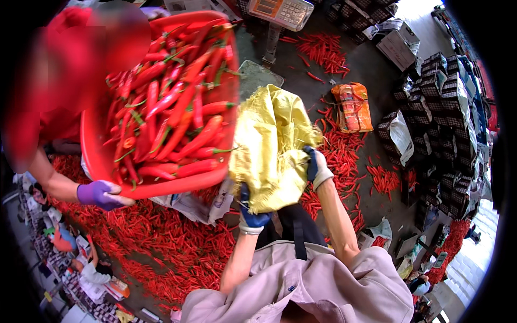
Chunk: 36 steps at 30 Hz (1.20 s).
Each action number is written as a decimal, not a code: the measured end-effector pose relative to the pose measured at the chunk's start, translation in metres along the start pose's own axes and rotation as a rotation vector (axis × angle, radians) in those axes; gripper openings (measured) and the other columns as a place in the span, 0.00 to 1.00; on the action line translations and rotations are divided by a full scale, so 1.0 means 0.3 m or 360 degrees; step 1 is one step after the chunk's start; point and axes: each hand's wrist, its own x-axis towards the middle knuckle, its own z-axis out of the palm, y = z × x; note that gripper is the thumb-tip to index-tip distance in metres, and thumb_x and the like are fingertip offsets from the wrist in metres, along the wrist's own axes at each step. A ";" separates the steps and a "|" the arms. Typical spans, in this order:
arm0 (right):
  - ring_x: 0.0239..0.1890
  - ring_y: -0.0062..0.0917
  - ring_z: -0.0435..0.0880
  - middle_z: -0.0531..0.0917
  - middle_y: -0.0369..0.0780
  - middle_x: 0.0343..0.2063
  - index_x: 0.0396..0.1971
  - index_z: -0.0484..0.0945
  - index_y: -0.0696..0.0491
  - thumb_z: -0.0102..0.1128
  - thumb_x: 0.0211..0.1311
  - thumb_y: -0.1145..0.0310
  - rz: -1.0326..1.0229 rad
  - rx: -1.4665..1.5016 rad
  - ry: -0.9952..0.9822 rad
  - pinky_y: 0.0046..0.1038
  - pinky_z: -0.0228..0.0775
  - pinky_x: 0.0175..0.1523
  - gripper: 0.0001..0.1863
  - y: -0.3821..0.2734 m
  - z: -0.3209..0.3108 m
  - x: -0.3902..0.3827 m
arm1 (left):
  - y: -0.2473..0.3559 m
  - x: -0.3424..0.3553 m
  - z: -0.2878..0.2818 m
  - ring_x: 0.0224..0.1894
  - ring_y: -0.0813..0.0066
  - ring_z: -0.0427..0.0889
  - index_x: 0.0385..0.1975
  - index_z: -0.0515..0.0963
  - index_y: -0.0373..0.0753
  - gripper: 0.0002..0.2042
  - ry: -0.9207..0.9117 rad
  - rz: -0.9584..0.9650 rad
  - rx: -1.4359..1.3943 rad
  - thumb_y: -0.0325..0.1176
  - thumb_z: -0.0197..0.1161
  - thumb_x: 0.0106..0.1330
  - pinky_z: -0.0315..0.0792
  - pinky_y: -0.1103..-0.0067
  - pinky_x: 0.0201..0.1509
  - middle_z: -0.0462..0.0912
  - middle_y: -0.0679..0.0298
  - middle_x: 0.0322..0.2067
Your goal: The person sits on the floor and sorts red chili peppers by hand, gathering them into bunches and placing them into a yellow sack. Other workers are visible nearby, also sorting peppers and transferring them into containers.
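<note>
Between my two gloved hands hangs a yellow woven sack [274, 156] with frayed edges. My left hand [252, 215], in a blue and white glove, is closed on its lower left edge. The right side of the sack is gripped by my right hand [319, 168], gloved the same way. Just left of the sack, a co-worker in red holds up a red plastic basket [156, 189] heaped with red chili peppers [177, 118]. That person's purple-gloved hand [105, 195] supports the basket's near rim.
Loose chili peppers [177, 253] cover much of the floor at the left and beyond my right arm. A platform scale [280, 12] stands ahead. An orange package [353, 107] lies on the peppers, and stacked dark crates [439, 124] line the right side.
</note>
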 end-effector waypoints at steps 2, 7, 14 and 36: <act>0.46 0.40 0.78 0.79 0.48 0.44 0.44 0.72 0.58 0.42 0.62 0.63 -0.0112 0.0390 -0.0215 0.44 0.65 0.57 0.18 0.010 -0.059 0.036 | 0.103 -0.005 -0.002 0.60 0.59 0.66 0.60 0.63 0.43 0.30 0.0218 -0.0018 -0.0790 0.54 0.53 0.62 0.58 0.57 0.63 0.67 0.59 0.58; 0.48 0.41 0.77 0.78 0.47 0.45 0.49 0.72 0.57 0.38 0.65 0.58 -0.0024 0.0510 -0.0575 0.44 0.65 0.58 0.22 0.003 0.028 0.029 | 0.213 -0.016 -0.112 0.61 0.60 0.65 0.58 0.66 0.45 0.30 0.0233 0.0173 -0.0786 0.54 0.56 0.59 0.58 0.58 0.63 0.68 0.62 0.58; 0.42 0.31 0.79 0.80 0.42 0.41 0.43 0.75 0.56 0.38 0.64 0.62 -0.0831 0.0080 -0.0243 0.32 0.69 0.53 0.18 -0.180 0.259 0.023 | 0.244 0.008 0.015 0.55 0.62 0.71 0.52 0.71 0.44 0.22 0.0288 0.0212 -0.0673 0.46 0.57 0.60 0.62 0.59 0.60 0.75 0.62 0.52; 0.40 0.24 0.77 0.79 0.36 0.38 0.42 0.74 0.53 0.44 0.65 0.61 -0.0957 -0.0136 -0.0210 0.27 0.68 0.49 0.15 -0.321 0.360 0.065 | 0.273 -0.004 -0.103 0.37 0.69 0.78 0.37 0.76 0.34 0.11 0.1248 0.0999 0.0866 0.34 0.52 0.62 0.74 0.74 0.42 0.78 0.61 0.36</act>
